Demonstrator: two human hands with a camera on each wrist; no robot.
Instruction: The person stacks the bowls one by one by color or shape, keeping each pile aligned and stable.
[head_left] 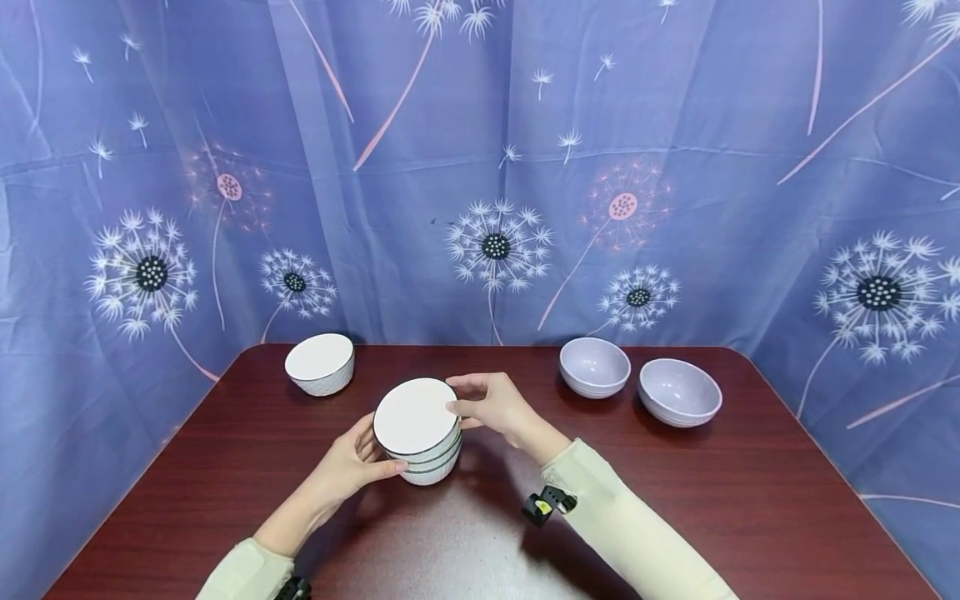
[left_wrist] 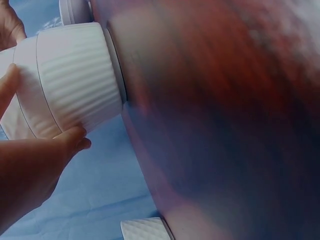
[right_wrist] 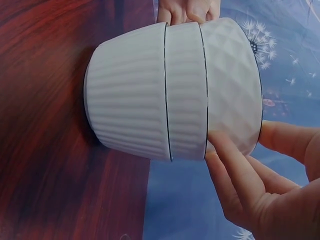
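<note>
A stack of three white bowls with thin dark rims stands on the table before me. Its top bowl (head_left: pixel 415 415) has a diamond-textured side in the right wrist view, and the two lower bowls (right_wrist: pixel 131 92) are ribbed. From the left, my left hand (head_left: pixel 347 467) grips the stack, thumb along the near side and fingers round the far left. My right hand (head_left: pixel 495 408) pinches the top bowl at its right, thumb at the rim and fingers against the outer side. In the left wrist view the ribbed wall (left_wrist: pixel 80 75) fills the upper left.
Another white diamond-textured bowl (head_left: pixel 321 379) stands at the table's back left. Two pale lavender bowls, a rear one (head_left: pixel 595 383) and a nearer one (head_left: pixel 679 412), stand at the back right. Behind the dark red table (head_left: pixel 750 500) hangs a blue dandelion-print curtain (head_left: pixel 420 283).
</note>
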